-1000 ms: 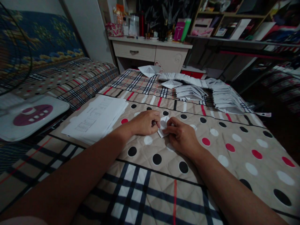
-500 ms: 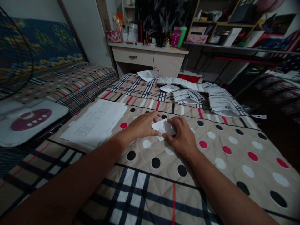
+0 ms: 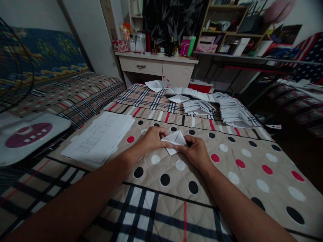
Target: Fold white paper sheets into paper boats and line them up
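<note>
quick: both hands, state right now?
Left hand: closed, pinching the left side of the folded white paper.
Right hand: closed, pinching the right side of that paper.

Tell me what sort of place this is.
Probably a home bedroom: a quilted bedspread, a matching pillow at the left, and a dresser crowded with bottles behind.

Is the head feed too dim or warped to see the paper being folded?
Head view: dim overall, yet the folded paper between left hand and right hand reads clearly; edges bow from the wide lens, corners darker; no glare.
</note>
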Motion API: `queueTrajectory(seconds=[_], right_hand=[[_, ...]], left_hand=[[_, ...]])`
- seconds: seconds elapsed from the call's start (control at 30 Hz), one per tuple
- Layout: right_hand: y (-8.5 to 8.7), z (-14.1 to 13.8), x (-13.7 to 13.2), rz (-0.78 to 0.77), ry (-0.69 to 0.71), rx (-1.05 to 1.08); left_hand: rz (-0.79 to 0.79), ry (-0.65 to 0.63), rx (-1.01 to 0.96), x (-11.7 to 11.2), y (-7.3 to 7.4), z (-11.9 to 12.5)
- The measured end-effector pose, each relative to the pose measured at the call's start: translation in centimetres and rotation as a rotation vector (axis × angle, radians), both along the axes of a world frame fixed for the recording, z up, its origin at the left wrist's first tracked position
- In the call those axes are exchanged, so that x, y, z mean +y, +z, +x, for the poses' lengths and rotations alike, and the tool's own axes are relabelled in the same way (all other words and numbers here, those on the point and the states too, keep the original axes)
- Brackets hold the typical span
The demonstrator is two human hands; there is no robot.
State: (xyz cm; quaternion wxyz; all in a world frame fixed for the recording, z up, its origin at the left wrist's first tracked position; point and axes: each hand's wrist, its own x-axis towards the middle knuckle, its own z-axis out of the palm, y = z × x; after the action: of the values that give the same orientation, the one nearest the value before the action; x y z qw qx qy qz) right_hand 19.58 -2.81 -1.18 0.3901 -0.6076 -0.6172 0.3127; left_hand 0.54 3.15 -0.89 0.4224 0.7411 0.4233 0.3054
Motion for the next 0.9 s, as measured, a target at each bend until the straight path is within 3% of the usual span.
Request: queueTrajectory(seconds=[0.13,0.43,0.67,0.9], right_hand=[[0.2,0.0,0.0,-0.032,-0.003,0.208],[0.3,0.4,0.4,-0.011,0.001,0.408],[0.5,0.5,0.5,0.0,-0.089,0.462],[1.0,-0.8,-0.2,-0.002,-0.144,0.51]], left_hand=[[-0.127,-0.042,-0.103,0.2,0.5,0.0],[-0.301,-0.074,-0.204,0.7,0.9,-0.7],[-0.231,0.061,-0.303,0.7,0.4,-0.3],[-0.215,0.064,-0.257,-0.5,1.0,0.8]])
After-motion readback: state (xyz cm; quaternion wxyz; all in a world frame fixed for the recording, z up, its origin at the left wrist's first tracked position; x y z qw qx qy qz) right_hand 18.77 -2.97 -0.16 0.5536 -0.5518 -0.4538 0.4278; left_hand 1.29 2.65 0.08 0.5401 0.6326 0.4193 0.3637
